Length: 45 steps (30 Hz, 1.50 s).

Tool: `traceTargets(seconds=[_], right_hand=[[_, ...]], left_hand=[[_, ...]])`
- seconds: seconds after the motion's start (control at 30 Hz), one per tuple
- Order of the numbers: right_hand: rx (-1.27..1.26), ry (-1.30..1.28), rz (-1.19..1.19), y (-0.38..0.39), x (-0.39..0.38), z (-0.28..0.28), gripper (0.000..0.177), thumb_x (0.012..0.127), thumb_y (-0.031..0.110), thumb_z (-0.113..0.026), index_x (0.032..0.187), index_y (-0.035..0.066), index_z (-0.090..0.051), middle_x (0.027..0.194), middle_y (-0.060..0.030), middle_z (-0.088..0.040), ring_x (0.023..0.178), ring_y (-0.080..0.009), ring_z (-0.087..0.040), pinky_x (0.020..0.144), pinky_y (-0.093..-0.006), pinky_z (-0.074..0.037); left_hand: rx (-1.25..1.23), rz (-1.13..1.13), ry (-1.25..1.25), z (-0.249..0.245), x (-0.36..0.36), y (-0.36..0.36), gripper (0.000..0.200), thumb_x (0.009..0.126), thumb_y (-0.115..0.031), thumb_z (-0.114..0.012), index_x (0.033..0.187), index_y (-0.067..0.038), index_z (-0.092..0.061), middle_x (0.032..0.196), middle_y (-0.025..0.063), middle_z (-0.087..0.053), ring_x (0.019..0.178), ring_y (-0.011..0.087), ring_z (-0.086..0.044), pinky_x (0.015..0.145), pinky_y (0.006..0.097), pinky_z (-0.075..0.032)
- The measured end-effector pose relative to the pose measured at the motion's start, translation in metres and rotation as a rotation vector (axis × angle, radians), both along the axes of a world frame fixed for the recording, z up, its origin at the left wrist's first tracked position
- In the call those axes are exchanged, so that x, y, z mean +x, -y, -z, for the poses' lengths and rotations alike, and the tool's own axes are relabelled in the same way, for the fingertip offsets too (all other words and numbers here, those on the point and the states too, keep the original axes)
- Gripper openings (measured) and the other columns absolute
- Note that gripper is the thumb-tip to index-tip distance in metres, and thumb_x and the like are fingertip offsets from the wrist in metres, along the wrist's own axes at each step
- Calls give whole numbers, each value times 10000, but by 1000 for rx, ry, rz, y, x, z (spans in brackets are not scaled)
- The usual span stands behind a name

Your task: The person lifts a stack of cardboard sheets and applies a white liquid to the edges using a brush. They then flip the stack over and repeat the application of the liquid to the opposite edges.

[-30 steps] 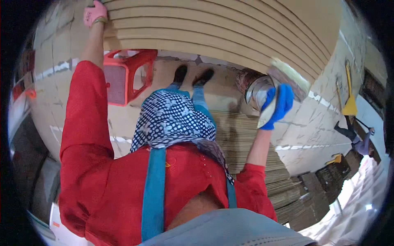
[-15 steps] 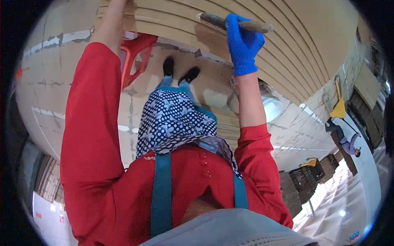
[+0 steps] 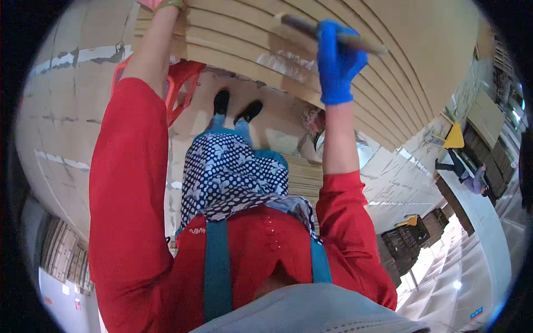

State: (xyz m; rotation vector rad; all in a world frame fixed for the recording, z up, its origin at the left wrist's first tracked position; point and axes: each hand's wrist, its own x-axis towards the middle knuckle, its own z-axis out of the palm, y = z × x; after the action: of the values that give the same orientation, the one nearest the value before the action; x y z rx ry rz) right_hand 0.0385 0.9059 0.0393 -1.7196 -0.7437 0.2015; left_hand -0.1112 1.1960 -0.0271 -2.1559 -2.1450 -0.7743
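My right hand, in a blue knit glove, is closed around the middle of a long, worn wooden brush, its kind not fully clear. The brush lies crosswise over a fanned stack of brown cardboard sheets, whose edges overlap in steps. A shiny, wet-looking streak marks the sheets below it. At the upper left, my left hand wears something pink, with a greenish band at the wrist. It is over the stack's left end, and its fingers are cut off by the frame edge.
A red plastic stool stands under my left forearm. Beside my right forearm is a pale bucket, partly hidden. More stacked cardboard lies near my apron. A person is far off at the right, near a yellow object.
My right hand and the brush have shifted slightly right. My left wrist has come lower into view, showing the pink covering and band. A shiny streak now shows on the cardboard.
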Motion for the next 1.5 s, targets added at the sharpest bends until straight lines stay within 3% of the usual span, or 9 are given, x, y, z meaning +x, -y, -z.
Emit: traceTargets(seconds=[0.07, 0.17, 0.3, 0.43, 0.6, 0.83, 1.13, 1.4, 1.5], right_hand=[[46, -2, -1, -20, 24, -12, 84, 763, 52, -679, 697, 46, -626, 714, -37, -626, 641, -102, -570, 605, -243, -457], [-286, 483, 36, -37, 49, -25, 102, 824, 98, -594, 898, 36, -628, 877, -133, -638, 809, -255, -611, 727, -306, -473], [-181, 743, 82, -60, 53, -42, 39, 770, 49, -644, 745, 35, -617, 746, -96, -632, 683, -239, -611, 645, -302, -482], [-120, 620, 37, -43, 44, 6, 61, 757, 57, -682, 713, 44, -642, 721, -50, -635, 626, -118, -578, 608, -257, -464], [-182, 449, -122, -27, 27, -8, 46, 744, 66, -692, 734, 47, -652, 736, -57, -643, 630, -148, -600, 614, -263, -474], [-36, 755, 17, -95, 72, -69, 46, 774, 68, -644, 771, 32, -616, 757, -114, -629, 690, -250, -612, 663, -308, -482], [-155, 685, -45, -88, 74, -39, 56, 731, 76, -703, 732, 53, -652, 745, -62, -649, 659, -167, -629, 620, -267, -486], [-38, 788, 11, -105, 68, -65, 46, 767, 69, -651, 771, 35, -620, 749, -118, -627, 686, -253, -612, 667, -321, -484], [-286, 737, -69, -87, 62, -47, 94, 748, 153, -700, 751, 68, -659, 736, -75, -641, 646, -202, -624, 625, -280, -491]], left_hand=[[-34, -5, -7, -1, 0, 0, 538, 851, -457, -442, 1050, 20, -590, 1019, 221, -605, 942, 353, -572, 839, 401, -435], [-42, -7, -14, -1, 1, 2, 528, 850, -449, -449, 1048, 20, -589, 1007, 221, -609, 934, 355, -574, 832, 406, -435], [-38, -13, -33, -1, 2, 1, 516, 848, -436, -459, 1056, 20, -581, 992, 223, -611, 922, 358, -576, 826, 413, -434], [-83, -24, -34, -17, 2, 8, 509, 848, -425, -464, 1071, 19, -571, 977, 224, -612, 914, 360, -577, 823, 417, -435], [-84, -9, -57, -5, -1, -1, 497, 849, -412, -468, 1078, 18, -565, 974, 220, -610, 915, 360, -572, 820, 419, -433], [-17, 1, -98, -1, -5, -6, 486, 850, -401, -468, 1082, 16, -560, 997, 219, -599, 932, 359, -560, 820, 424, -428], [-69, -2, -79, -18, -1, 0, 492, 854, -400, -461, 1113, 10, -545, 995, 213, -595, 931, 358, -554, 818, 421, -425], [-48, 15, -101, -16, -3, -1, 496, 856, -404, -453, 1125, 3, -542, 1000, 211, -595, 928, 359, -557, 820, 428, -423], [-67, 5, -88, -20, -1, 0, 495, 856, -403, -453, 1124, 4, -543, 1007, 213, -594, 931, 361, -557, 822, 429, -423]])
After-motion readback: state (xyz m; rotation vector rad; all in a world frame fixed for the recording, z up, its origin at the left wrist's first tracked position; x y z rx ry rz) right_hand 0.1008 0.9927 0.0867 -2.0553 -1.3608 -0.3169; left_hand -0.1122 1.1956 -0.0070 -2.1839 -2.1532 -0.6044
